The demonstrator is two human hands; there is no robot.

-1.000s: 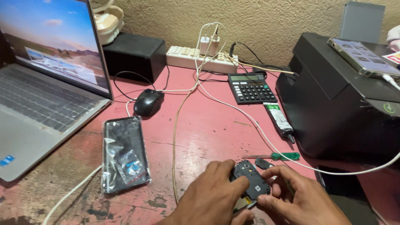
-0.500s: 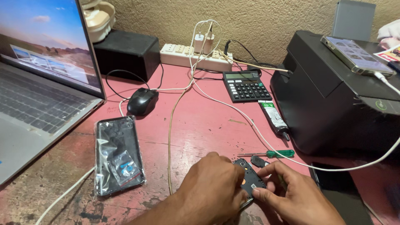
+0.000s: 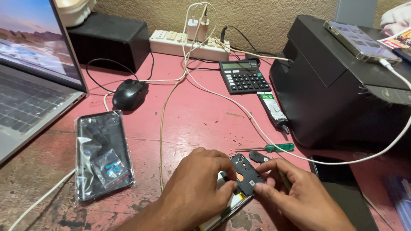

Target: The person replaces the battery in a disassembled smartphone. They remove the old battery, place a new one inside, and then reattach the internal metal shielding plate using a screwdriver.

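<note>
Both hands down at the near edge of the red table (image 3: 201, 124), closed together on an opened phone (image 3: 239, 184) lying back-up between them. Left hand (image 3: 195, 194) curled over the phone's left side, fingers pinching the black inner cover (image 3: 246, 173); right hand (image 3: 299, 196) pressing fingertips against the cover's lower right corner. Compared with a second ago, closer in and lower over the work: hands nearer together, more of the phone hidden under the left hand, the cover now tilted and gripped from both sides rather than lying flat and mostly exposed. Judged from that, cover being worked loose or seated, though which of the two cannot be told. Just beyond the phone, a small black piece (image 3: 258, 156) and a green-handled screwdriver (image 3: 267, 148), untouched. Further back, a glue tube (image 3: 273, 112), a calculator (image 3: 243, 77), a power strip (image 3: 188, 42) with chargers plugged in. To the left, a phone in a plastic bag (image 3: 102, 156), a black mouse (image 3: 129, 94), an open laptop (image 3: 30, 81). To the right, a black printer (image 3: 338, 90) with another phone (image 3: 359, 40) charging on top.
</note>
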